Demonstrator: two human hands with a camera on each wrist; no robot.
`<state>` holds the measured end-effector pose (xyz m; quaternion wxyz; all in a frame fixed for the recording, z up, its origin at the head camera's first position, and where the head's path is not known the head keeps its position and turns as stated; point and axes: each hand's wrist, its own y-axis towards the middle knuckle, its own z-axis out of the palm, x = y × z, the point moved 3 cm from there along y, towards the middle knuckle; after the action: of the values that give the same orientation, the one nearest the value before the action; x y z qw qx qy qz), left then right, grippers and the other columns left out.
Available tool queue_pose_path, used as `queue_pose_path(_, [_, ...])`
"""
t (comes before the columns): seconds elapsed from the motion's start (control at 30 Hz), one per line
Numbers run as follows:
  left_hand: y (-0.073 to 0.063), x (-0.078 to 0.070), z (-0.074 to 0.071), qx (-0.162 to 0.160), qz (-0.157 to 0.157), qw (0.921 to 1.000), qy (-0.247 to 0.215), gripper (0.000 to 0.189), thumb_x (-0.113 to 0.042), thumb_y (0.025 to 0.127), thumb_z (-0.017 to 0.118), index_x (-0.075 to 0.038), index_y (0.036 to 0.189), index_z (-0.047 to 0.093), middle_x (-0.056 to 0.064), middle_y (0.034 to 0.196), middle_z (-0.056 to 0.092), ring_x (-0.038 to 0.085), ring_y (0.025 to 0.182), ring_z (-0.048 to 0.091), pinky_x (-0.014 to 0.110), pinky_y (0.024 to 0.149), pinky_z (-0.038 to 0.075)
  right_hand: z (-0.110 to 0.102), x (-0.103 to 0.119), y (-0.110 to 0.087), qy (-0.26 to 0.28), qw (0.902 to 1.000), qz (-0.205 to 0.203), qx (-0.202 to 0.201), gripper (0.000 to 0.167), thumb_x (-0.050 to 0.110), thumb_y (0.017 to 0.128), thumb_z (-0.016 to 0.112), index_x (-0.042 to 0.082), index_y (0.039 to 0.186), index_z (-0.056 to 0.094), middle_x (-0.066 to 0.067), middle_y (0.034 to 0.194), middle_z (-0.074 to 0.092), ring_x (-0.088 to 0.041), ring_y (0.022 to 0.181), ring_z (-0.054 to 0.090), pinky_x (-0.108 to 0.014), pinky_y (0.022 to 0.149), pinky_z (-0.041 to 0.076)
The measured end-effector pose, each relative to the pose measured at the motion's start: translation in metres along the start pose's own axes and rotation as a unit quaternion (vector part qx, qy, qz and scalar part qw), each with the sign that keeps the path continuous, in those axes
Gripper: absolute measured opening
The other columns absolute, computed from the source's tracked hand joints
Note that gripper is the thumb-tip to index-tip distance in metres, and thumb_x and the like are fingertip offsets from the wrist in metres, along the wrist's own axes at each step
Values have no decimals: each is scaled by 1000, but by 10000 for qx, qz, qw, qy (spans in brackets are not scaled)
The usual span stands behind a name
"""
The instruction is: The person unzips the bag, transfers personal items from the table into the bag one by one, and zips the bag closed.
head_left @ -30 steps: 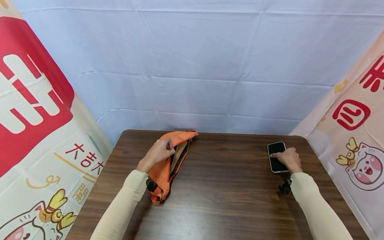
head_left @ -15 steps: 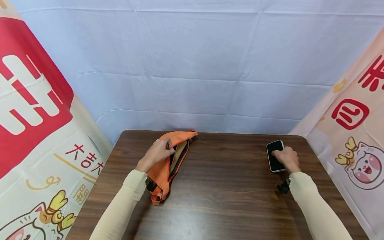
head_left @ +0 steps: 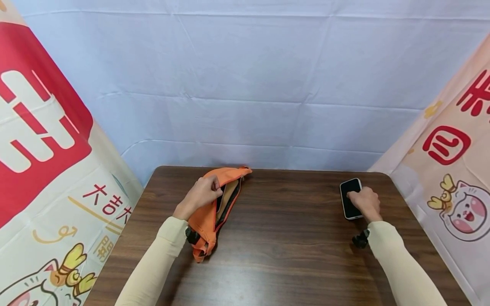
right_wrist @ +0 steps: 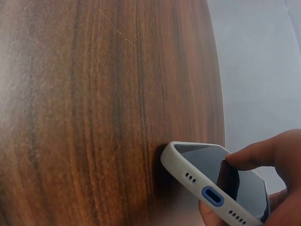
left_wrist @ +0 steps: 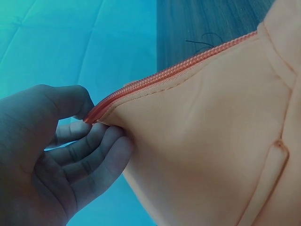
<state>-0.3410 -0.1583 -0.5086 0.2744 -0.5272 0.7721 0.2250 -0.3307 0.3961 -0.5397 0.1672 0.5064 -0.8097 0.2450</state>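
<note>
An orange waist bag [head_left: 203, 221] lies at the left of the table with its zipped mouth gaping and a tan lining showing. My left hand [head_left: 199, 196] pinches the bag's edge between thumb and fingertips; in the left wrist view this is the end of the orange zip [left_wrist: 174, 70], drawn out taut. At the right, my right hand [head_left: 367, 202] grips a smartphone [head_left: 349, 208] in a white case. Its thumb presses the dark screen, and fingers show under the phone [right_wrist: 188, 174] in the right wrist view. There the phone tilts, one corner close to the wood.
The brown wooden table [head_left: 283, 238] spreads between both hands. Pale blue cloth [head_left: 252, 85] hangs behind its far edge. Printed cloths stand at the left [head_left: 46, 127] and right [head_left: 455, 170]. A black wrist device [head_left: 360, 239] sits below the right cuff.
The phone has shifted slightly left, with my right hand moving along and its thumb a little further right on the screen. My left hand and the bag stay practically still.
</note>
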Motion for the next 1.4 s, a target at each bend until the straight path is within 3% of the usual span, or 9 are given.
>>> queue_pose_path(0.43, [1, 2, 3, -51, 32, 10000, 18, 29, -6, 95, 57, -15, 78, 35, -5, 72, 24, 13, 67, 26, 32, 65, 25, 2, -4, 0, 121, 9999, -73, -95, 67, 35, 103, 54, -20, 140, 48, -42, 125, 57, -55, 108, 59, -63, 87, 52])
queue_pose_path(0.73, [0, 0, 2, -63, 56, 10000, -4, 27, -7, 95, 56, -14, 80, 35, -6, 73, 24, 11, 68, 27, 32, 66, 26, 1, -4, -4, 209, 9991, -364, -88, 64, 34, 105, 52, -22, 137, 50, -44, 124, 58, -58, 106, 60, -64, 82, 53])
queue_pose_path(1.0, [-1, 1, 2, -63, 6, 10000, -44, 28, -8, 96, 57, -16, 81, 34, -6, 74, 24, 12, 68, 28, 32, 66, 27, -3, -3, -6, 236, 9993, -269, -101, 69, 36, 105, 50, -22, 143, 44, -47, 134, 51, -63, 116, 54, -68, 90, 51])
queue_pose_path(1.4, [-1, 0, 0, -19, 71, 10000, 10, 30, -7, 97, 58, -16, 81, 34, -6, 72, 24, 11, 66, 27, 32, 65, 26, -6, 2, -8, 233, 9989, -370, -149, 69, 36, 105, 51, -22, 142, 46, -47, 132, 52, -62, 115, 55, -68, 88, 51])
